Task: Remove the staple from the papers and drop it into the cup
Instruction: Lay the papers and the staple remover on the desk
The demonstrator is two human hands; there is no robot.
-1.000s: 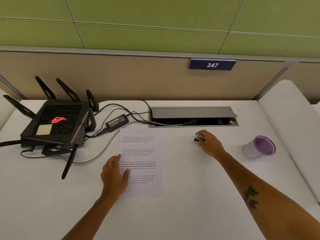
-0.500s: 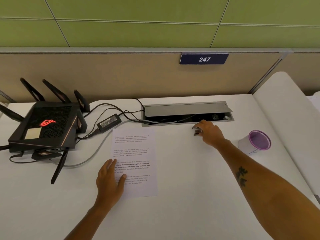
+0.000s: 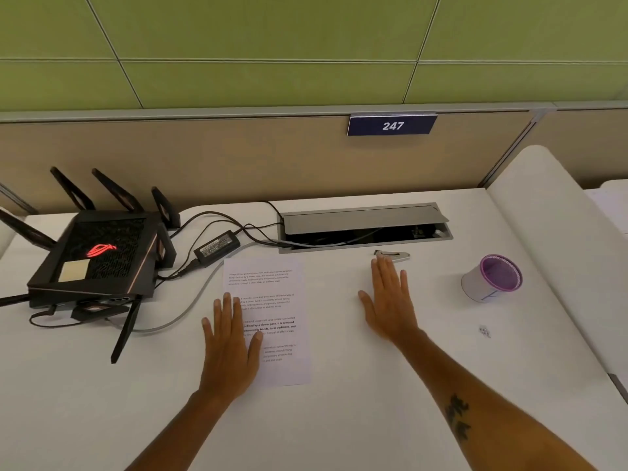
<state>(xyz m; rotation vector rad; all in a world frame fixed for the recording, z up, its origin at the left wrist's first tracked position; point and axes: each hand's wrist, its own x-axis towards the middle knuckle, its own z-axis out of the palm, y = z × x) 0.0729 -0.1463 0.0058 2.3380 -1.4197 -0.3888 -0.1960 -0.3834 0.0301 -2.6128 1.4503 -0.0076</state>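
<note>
The printed papers (image 3: 272, 290) lie flat on the white desk, left of centre. My left hand (image 3: 229, 345) rests palm down on their lower left edge, fingers spread. A small metal staple remover (image 3: 394, 255) lies on the desk just beyond the fingertips of my right hand (image 3: 389, 300), which is flat on the desk, open and empty. The white cup with a purple rim (image 3: 491, 278) stands to the right, tipped toward me. I cannot make out the staple.
A black router with antennas (image 3: 91, 260) and its power brick (image 3: 217, 248) with cables sit at the left. An open cable hatch (image 3: 363, 226) lies at the back. A small speck (image 3: 484, 331) lies on the desk below the cup.
My right hand let go of the staple remover, left it near the hatch and drew back to lie flat on the desk. My left hand stayed on the papers.
</note>
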